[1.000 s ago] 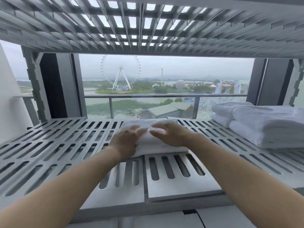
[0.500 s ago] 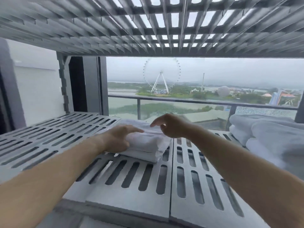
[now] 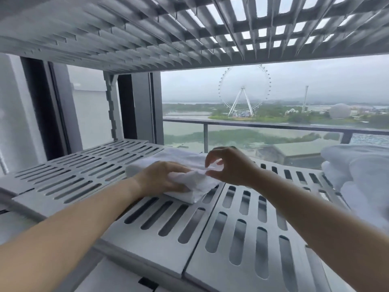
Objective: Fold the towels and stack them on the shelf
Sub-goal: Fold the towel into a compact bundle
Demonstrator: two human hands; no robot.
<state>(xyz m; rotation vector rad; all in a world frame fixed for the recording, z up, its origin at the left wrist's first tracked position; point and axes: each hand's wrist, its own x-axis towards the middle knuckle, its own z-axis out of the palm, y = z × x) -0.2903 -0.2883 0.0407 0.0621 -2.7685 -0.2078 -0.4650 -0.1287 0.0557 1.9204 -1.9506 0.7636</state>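
Towel, white and folded, lies at the centre of our head view on the slotted grey shelf, its long axis running from the frame's middle left down toward lower centre. Our left hand presses flat on its near end, fingers spread, while our right hand, just to the right, pinches its raised corner between thumb and fingertips. More towels sit stacked at the right edge, well apart.
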